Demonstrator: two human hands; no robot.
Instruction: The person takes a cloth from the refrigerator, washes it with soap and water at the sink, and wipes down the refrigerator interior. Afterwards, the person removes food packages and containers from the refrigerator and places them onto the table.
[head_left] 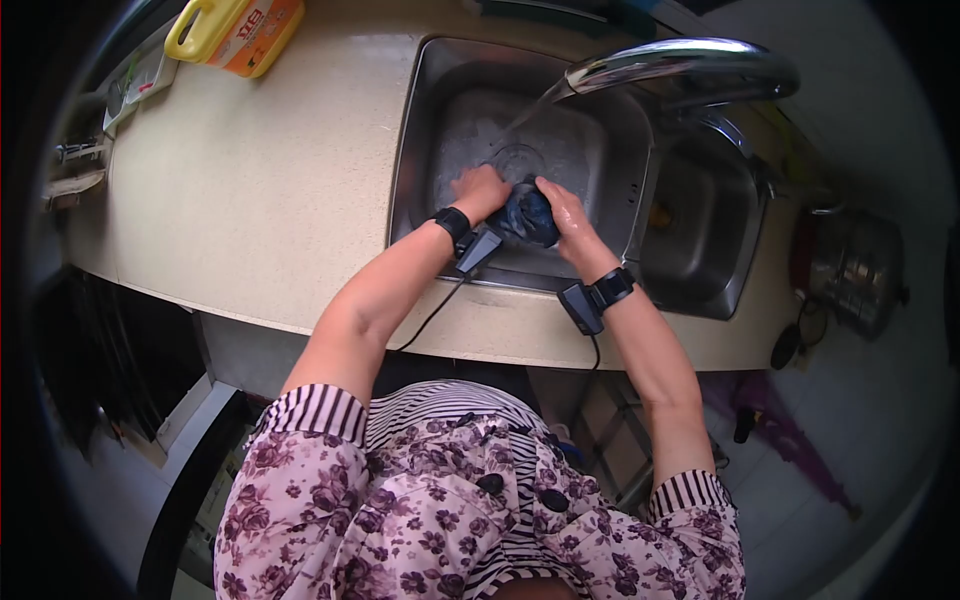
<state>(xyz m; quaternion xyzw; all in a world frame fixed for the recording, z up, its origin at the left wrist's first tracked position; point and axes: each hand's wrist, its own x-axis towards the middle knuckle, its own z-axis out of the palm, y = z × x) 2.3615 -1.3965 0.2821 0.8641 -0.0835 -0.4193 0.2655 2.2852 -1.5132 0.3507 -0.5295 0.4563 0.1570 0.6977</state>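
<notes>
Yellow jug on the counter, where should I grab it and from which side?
Best by its handle, likely with your left hand, coming from the left. The handle is a loop at the jug's left end, and its opening looks unobstructed, so fingers should pass through.

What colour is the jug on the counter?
The jug is yellow with an orange label, seen best in the head view.

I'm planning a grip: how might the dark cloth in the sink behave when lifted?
The dark cloth will probably sag, since it looks crumpled and folded. It may feel heavy and slippery, being close to the running water in the wet sink.
</notes>
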